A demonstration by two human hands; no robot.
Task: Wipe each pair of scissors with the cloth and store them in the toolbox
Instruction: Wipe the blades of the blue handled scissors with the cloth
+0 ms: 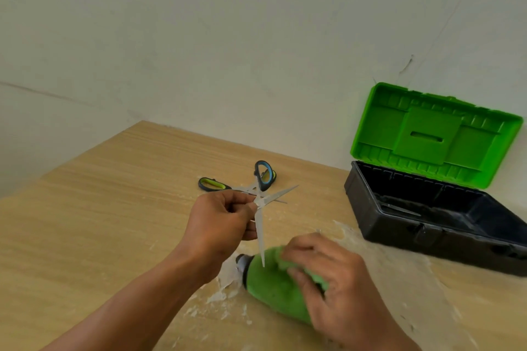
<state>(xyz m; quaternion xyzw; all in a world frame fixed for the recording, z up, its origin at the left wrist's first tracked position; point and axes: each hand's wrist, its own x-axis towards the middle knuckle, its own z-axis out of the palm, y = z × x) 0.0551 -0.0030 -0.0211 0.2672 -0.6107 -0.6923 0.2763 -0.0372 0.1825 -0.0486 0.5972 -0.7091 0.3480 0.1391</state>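
While the left hand (221,225) pinches the open scissors (260,234), the right hand (333,285) clutches the cloth (271,286).

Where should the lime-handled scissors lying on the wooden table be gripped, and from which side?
Take the lime-handled scissors by their left handle loop, from above on the left: it lies flat and exposed, while the blades run right, under the blue-handled scissors in the left hand.

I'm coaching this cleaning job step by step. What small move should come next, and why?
Probably fold the green cloth around the downward blade and draw it along toward the tip. The left hand holds the scissors spread open, one blade's tip over the cloth, which the right hand grips just beside it.
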